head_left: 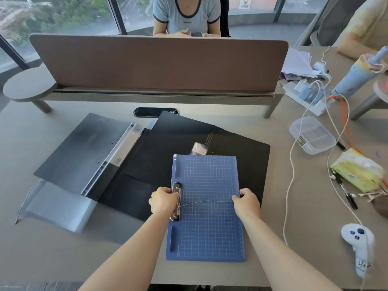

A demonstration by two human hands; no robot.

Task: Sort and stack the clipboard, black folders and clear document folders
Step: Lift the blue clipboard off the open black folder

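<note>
A blue gridded clipboard (207, 208) lies lengthwise in front of me, its metal clip (176, 201) on the left edge. My left hand (162, 201) grips that clip edge and my right hand (247, 201) grips the opposite edge. The clipboard's far half rests over a large open black folder (231, 143). A second black folder (84, 152) with a clear spine strip lies to the left. A clear document folder (58, 206) sits partly under it at the near left. A small clear packet (199, 148) lies on the open folder just beyond the clipboard.
A brown divider screen (159, 64) closes the desk's far side, with a person seated behind it. On the right lie a clear plastic box (311, 136), a tissue pack (357, 173), a white controller (359, 242), a power strip (304, 97) and trailing cables.
</note>
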